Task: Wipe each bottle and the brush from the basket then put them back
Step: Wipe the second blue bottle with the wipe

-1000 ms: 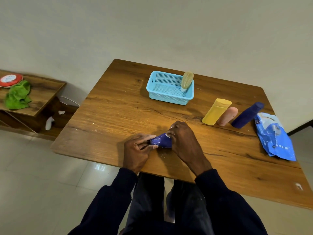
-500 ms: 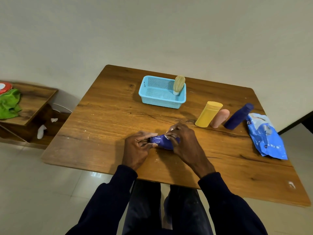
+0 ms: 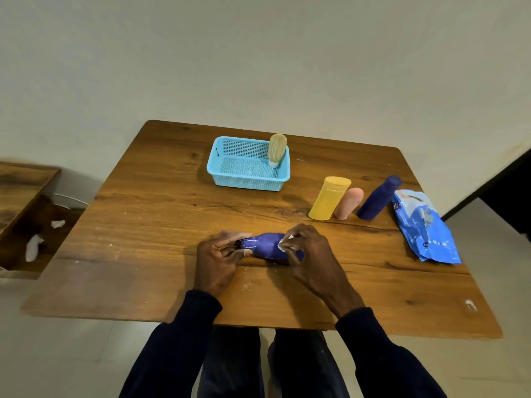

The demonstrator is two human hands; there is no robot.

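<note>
Step in hand: wiping bottle, lying on its side on table, near me. My L hand grips its cap end; my R hand pinches a white wipe against its body. Next, I judge: rotate bottle, finish, return to basket w/ brush.

A blue packet lies flat near the right edge of the wooden surface. Off to the left stands a lower wooden side table, with 2 white scraps beneath it.
</note>
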